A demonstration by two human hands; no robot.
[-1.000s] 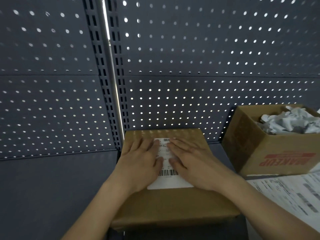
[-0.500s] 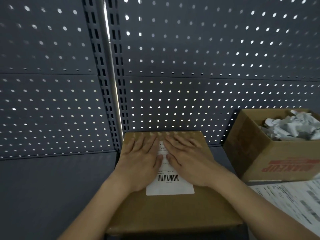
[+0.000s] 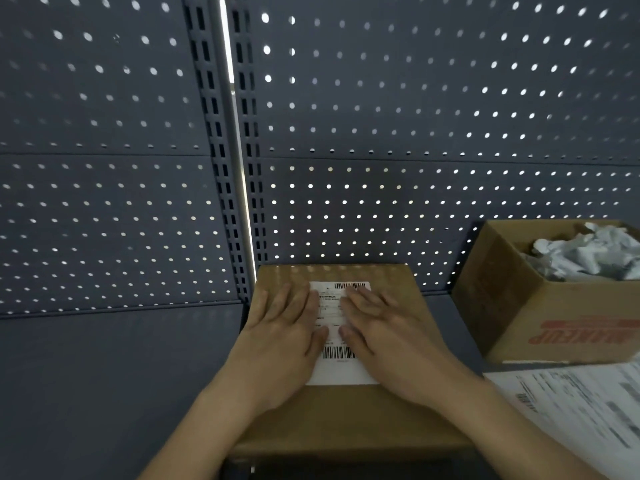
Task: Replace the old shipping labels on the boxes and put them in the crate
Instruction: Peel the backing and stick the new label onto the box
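- Head view: both hands lay flat, palms down, on top of a closed cardboard box (image 3: 332,414) that sat on the dark bench (image 3: 104,393).
- The left hand (image 3: 282,341) had its grip open, fingers stretched out and grasping nothing; it pressed on the left part of a white shipping label (image 3: 337,362) stuck to the box top.
- The right hand (image 3: 391,341) was likewise open and flat, with nothing held, covering the label's right part.
- Between the two hands a strip of the label showed, with one barcode beyond the fingertips and another near the thumbs.
- To the right of the right hand, well apart, stood an open carton (image 3: 540,306) with red lettering, holding crumpled white paper (image 3: 588,254).
- Nearer the person on that same side lay printed sheets (image 3: 581,410).
- Beyond both hands rose a perforated panel (image 3: 381,133).
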